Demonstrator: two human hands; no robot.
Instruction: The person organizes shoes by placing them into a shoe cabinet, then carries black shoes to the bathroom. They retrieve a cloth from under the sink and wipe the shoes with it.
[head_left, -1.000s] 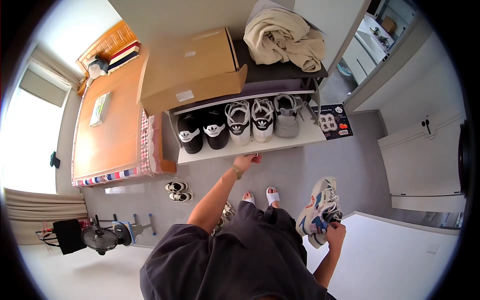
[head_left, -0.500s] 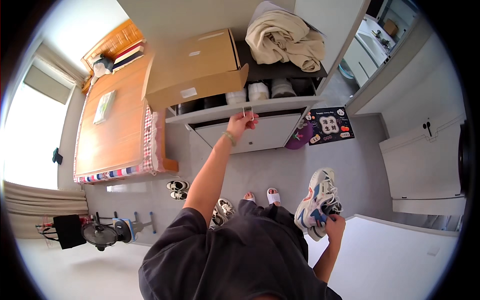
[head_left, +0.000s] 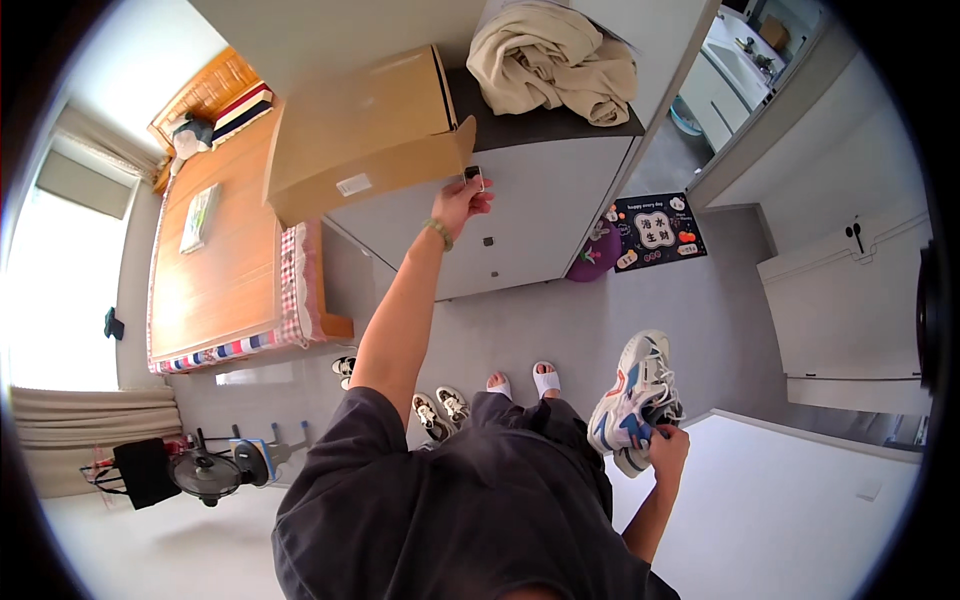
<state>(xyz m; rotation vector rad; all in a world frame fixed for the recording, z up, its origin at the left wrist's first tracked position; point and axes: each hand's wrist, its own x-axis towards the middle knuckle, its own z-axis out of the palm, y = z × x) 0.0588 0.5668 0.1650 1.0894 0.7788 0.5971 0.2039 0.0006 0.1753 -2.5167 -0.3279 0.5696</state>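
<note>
Press the pale cabinet (head_left: 545,225) front evenly, clear of the overhanging cardboard box (head_left: 365,125). Hold the sneakers (head_left: 630,400) well apart at the right, pinched near the heels by the right grip (head_left: 668,452). Steer with the left grip (head_left: 457,206), curled at the small handle (head_left: 473,174); cannot tell whether closed on it.

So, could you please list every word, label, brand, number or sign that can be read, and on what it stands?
Dark floor mat: large characters on its white middle panel; I will not copy out the wording.
Same mat, edges: smaller lettering, mostly too small to read.
Cardboard box: white label, too small to read.
Sneakers in the right hand: no text I can make out.
</note>
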